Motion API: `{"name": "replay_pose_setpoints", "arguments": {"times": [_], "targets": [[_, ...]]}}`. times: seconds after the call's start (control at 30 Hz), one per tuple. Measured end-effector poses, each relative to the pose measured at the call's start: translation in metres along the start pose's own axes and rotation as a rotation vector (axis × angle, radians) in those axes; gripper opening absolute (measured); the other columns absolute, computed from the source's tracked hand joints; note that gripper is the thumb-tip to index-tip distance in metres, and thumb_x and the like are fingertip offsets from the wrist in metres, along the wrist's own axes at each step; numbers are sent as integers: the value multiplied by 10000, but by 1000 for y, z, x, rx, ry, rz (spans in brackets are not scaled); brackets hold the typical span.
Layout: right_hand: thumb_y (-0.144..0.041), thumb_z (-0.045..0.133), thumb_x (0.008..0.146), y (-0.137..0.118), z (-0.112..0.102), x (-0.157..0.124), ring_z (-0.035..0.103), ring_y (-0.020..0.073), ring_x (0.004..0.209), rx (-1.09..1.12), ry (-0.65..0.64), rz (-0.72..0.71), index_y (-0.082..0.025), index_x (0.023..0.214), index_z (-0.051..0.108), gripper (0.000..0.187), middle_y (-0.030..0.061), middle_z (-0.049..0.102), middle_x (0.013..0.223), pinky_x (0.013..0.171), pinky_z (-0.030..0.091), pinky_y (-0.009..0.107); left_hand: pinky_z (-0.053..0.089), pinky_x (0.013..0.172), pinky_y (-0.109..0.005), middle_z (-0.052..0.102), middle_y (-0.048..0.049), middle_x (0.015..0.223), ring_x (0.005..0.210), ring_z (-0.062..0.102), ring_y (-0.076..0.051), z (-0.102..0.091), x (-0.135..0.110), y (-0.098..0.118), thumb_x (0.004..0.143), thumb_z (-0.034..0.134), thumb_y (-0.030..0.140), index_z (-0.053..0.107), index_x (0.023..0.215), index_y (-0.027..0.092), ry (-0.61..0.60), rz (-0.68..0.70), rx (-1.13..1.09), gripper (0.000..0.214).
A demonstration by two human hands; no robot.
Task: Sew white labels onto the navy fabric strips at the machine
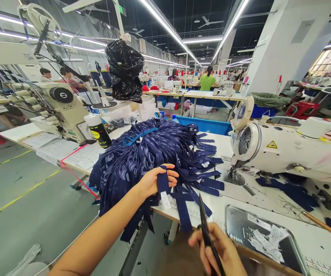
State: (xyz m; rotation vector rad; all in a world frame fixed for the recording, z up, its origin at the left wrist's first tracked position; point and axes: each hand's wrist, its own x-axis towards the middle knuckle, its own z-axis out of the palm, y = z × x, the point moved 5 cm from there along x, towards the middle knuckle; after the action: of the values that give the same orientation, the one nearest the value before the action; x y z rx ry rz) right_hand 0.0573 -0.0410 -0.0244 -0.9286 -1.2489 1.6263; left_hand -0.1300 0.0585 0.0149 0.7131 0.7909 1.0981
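One machine at far left: a cream sewing machine [64,103] stands on the neighbouring table, its head leaning toward the bottle.
Bottle: a white-and-black bottle [99,132] sits tilted in view between that machine and the navy pile.
Left forearm: it rises from the lower left edge on a long slant up and to the right, bare, wrist nearly straight, passing in front of the pile.
Navy pile: a big heap of navy pieces [119,168] spreads over the table, a blue tie [141,137] lying across its top and loose band ends fanning out to the right.
Left hand: this hand [151,183] is at the pile's front, palm turned up toward the wearer, fingers reaching right and lightly bent, grasping a navy strap [162,180] that runs down across them.
White tag: a small printed tag [165,200] is at the strap's lower end, below the fingers.
Scissors: black scissors [204,222] point up and slightly left, blades together, apart from the strap.
Right hand: lower and nearer, this hand [220,247] comes in from the bottom edge, fingers curled around the scissors' handles.
Tray: a dark tray [237,218] holds white slips [269,239].
Right machine: a white sewing machine [283,147] stands behind the tray.
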Motion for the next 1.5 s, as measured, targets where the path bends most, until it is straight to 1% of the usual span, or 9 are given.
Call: {"name": "replay_pose_setpoints", "arguments": {"times": [0.2,0.37,0.63,0.83,0.9,0.97,1.1,1.27,1.5], "targets": [[-467,462,790,-18,30,50,520,109,527,-96,67,-276,-227,931,419,281,108,552,1071,515,438,265,395,816,-402,639,-87,911,883,603,-243,24,-13,6,729,455,201,498,773,157,-168,166,105,75],[-409,418,833,-11,46,76,570,129,633,-93,-10,-279,-210,870,380,206,80,570,985,592,450,269,313,941,-380,566,-112,1095,1117,438,-254,41,-15,17,762,410,249,548,692,136,-259,330,389,191],[-440,429,827,-24,31,86,602,145,663,18,39,-247,-201,839,396,242,19,594,780,622,450,268,404,851,-346,538,-95,1089,929,554,-179,9,4,4,829,383,295,431,1131,169,154,467,885,331],[-431,431,829,-27,14,93,620,168,728,-9,163,-231,-208,852,406,225,25,608,821,696,449,306,438,764,-342,569,-72,933,859,554,-178,-7,-57,-6,794,450,218,482,967,195,465,894,1213,178],[-438,441,821,-22,14,96,624,178,755,-6,160,-203,-208,851,407,235,35,620,844,708,451,314,442,681,-317,579,-43,812,757,555,-169,-3,-77,-17,735,540,207,512,869,210,420,1085,1413,138],[-444,456,810,-17,16,98,627,180,760,9,151,-182,-206,849,409,246,40,627,854,719,451,319,430,638,-300,588,-41,770,713,550,-165,1,-86,-29,708,582,209,530,881,205,357,1156,1567,181],[-443,475,800,-9,20,100,624,184,779,28,132,-165,-200,837,410,254,53,632,873,741,448,334,400,658,-314,606,-66,792,748,538,-179,-3,-78,-39,752,524,168,556,906,163,458,953,1677,157],[-447,477,798,-7,15,102,621,183,796,12,147,-156,-200,839,417,258,64,628,913,770,444,356,367,620,-297,622,-36,736,690,525,-160,-3,-69,-36,791,427,139,573,792,169,438,728,1629,149],[-470,505,768,-6,11,102,625,195,800,15,169,-128,-199,823,425,288,76,639,913,775,454,367,363,603,-279,561,-5,618,620,484,-132,-4,-85,-22,798,447,235,534,603,179,202,535,1535,221]]}}
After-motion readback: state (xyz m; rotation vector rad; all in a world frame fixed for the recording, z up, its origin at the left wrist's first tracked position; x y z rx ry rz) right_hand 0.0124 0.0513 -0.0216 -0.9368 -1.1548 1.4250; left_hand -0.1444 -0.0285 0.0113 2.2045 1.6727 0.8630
